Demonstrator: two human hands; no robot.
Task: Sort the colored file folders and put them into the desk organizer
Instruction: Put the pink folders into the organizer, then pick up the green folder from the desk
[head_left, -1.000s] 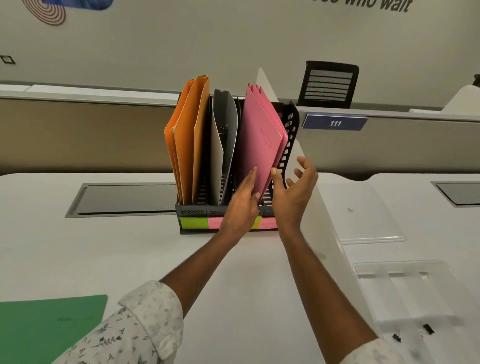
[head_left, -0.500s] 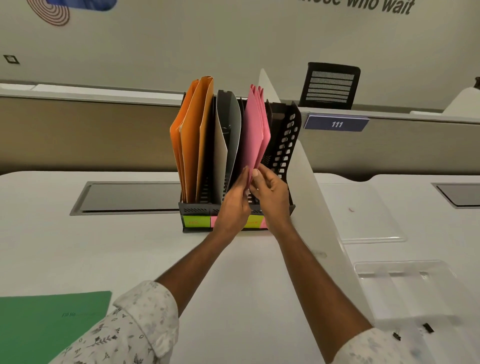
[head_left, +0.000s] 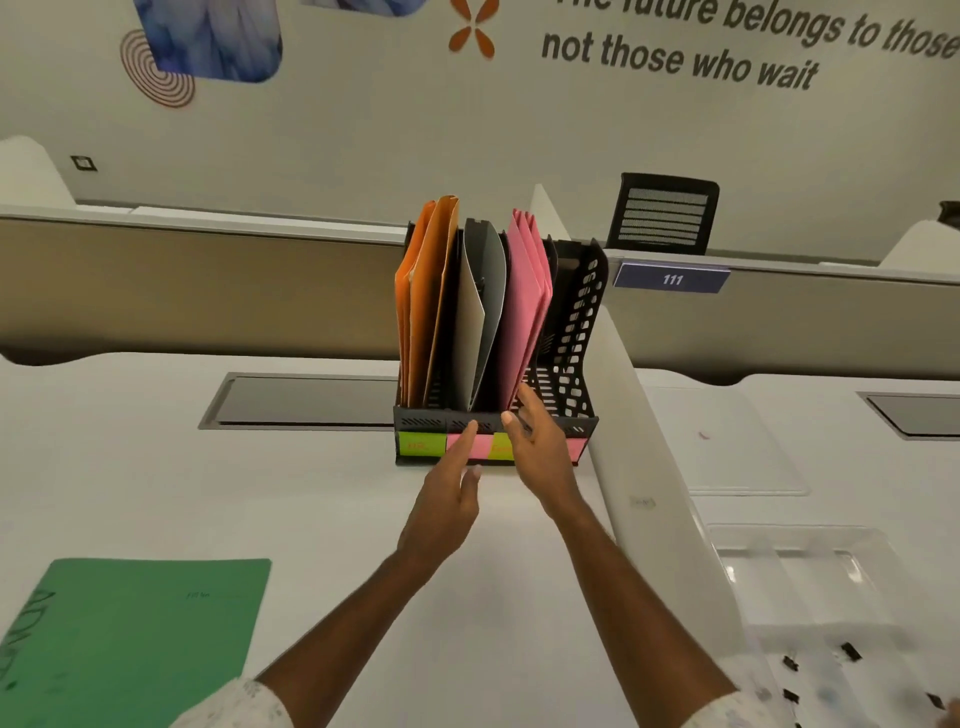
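Note:
A black mesh desk organizer (head_left: 576, 332) stands on the white desk with coloured sticky labels (head_left: 422, 445) along its front. Orange folders (head_left: 423, 301) fill its left slot, a grey folder (head_left: 480, 317) the middle, pink folders (head_left: 527, 306) the slot right of that; the rightmost slot holds nothing. My left hand (head_left: 447, 499) hovers in front of the organizer's base, fingers straight, holding nothing. My right hand (head_left: 537, 447) is open too, its fingertips at the bottom front of the pink folders. A green folder (head_left: 140, 629) lies flat at the near left.
A white divider panel (head_left: 639, 467) runs along the organizer's right side. A clear plastic tray (head_left: 810, 577) with small black clips sits at the near right. A dark recessed cable hatch (head_left: 301, 400) lies left of the organizer. A black chair stands behind the far partition.
Both hands have let go of the pink folders, which now stand in their slot, and have drawn back towards me. The camera has tilted up.

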